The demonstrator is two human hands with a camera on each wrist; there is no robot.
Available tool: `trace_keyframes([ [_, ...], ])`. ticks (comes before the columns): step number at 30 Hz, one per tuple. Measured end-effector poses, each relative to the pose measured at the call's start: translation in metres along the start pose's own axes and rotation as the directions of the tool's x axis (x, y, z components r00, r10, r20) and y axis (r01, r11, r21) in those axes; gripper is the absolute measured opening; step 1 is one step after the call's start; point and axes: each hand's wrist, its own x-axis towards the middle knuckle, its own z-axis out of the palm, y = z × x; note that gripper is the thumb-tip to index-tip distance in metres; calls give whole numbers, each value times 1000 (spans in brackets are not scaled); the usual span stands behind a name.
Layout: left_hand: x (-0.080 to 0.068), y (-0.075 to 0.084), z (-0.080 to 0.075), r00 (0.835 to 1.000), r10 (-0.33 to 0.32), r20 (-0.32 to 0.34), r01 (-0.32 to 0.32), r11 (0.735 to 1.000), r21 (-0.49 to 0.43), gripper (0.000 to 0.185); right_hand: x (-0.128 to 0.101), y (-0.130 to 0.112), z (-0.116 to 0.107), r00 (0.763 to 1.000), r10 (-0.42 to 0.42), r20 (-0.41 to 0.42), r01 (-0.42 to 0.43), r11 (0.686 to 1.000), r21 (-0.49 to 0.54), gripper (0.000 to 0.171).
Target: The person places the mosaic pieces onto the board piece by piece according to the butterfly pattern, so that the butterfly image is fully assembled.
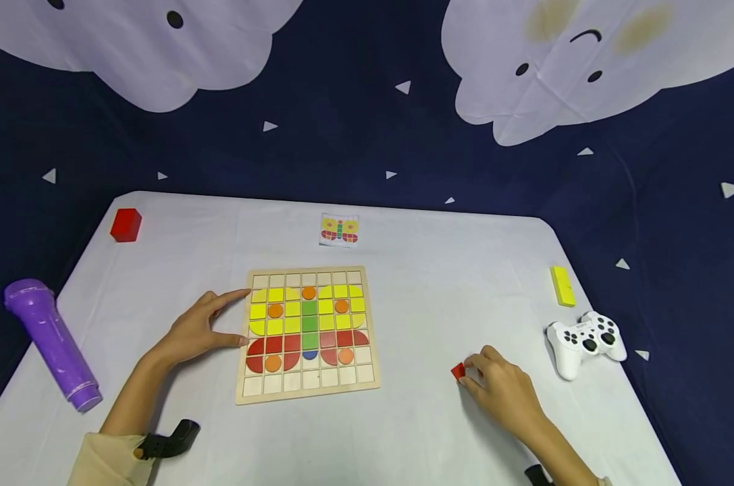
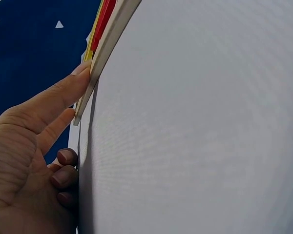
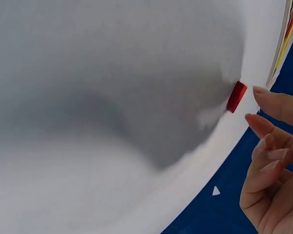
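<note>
Landmark: wooden puzzle board (image 1: 308,334), centre of the table (image 1: 439,297)

- Far left of the board: purple toy microphone (image 1: 50,344) lying on its side; red block (image 1: 126,225) behind it, near the table's back corner
- Just left of the board: left hand (image 1: 199,329), fingers straight and relaxed, forefinger and thumb touching the board's left edge, gripping nothing; forearm angled in from the near left
- On the board: butterfly pattern looks nearly filled, yellow tiles above, red ones below, green column between, orange discs; outer cells bare. Judged mostly done
- Behind the board: small pattern card (image 1: 339,229)
- Right of the board, apart from it: red tile (image 1: 458,371) on the table, not yet placed; right hand (image 1: 500,388) curled over it, fingertips at the tile, wrist view shows a narrow gap, so a grip cannot be told
- Far right of the board: yellow block (image 1: 562,285), white game controller (image 1: 587,341)
</note>
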Motion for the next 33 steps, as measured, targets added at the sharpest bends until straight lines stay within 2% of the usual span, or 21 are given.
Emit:
trace_keyframes([
  [4,0,0,0,1000,1,-1,-1,1000,-1,92,2,5,1,998,-56,24,57,998,-5,32],
  [8,0,0,0,1000,0,1,0,1000,-5,92,2,11,3,994,-112,9,112,993,-37,29],
  [11,0,0,0,1000,-2,2,2,1000,-12,92,3,16,6,983,-183,-28,182,982,-57,26],
  [13,1,-1,0,1000,-2,2,2,1000,-15,92,5,20,7,965,-255,-56,251,966,-64,25],
  [17,1,-1,0,1000,-6,3,7,1000,-19,92,12,30,11,911,-397,-108,391,918,-72,24],
  [22,0,-1,1,1000,-14,12,15,1000,-21,92,20,33,18,861,-489,-143,486,872,-53,22],
  [28,0,0,1,1000,-20,11,20,1000,-23,92,35,6,23,808,-567,-159,577,816,26,23],
  [33,0,-1,0,1000,-15,8,16,999,-29,92,54,-26,24,774,-625,-105,632,773,58,21],
])
